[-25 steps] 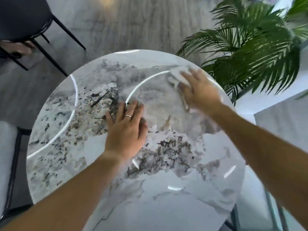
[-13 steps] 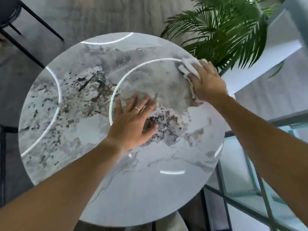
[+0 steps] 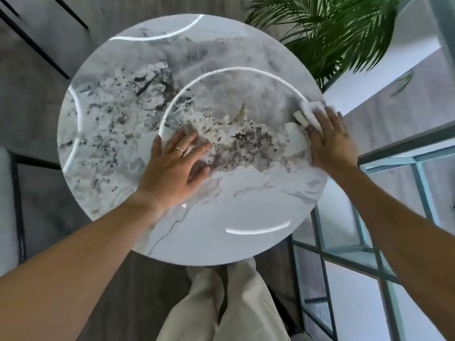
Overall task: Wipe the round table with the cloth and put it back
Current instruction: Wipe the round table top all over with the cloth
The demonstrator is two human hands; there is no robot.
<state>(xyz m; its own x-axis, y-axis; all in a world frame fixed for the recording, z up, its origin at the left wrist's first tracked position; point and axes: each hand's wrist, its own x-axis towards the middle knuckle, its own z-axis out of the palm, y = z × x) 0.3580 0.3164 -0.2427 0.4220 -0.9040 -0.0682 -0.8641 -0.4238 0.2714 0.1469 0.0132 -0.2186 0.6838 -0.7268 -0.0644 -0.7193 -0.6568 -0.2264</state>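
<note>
White crumpled cloth [image 3: 310,112] lies on the right rim of the round marble-patterned table top [image 3: 246,205], pinned under the fingers of the right hand [image 3: 330,141]. Most of it pokes out ahead of the fingertips, away from the person, so any stroke pulled toward the body should drag it along the table's right edge. The right fingers lie flat and close together on the cloth, pressing it down rather than pinching it, with the forearm reaching in from the lower right. The left hand [image 3: 172,168] is much farther from the cloth; it rests palm-down near the table's middle, fingers slightly spread, holding nothing, apparently bracing. A green palm plant [image 3: 332,33] stands just beyond the far right rim.
</note>
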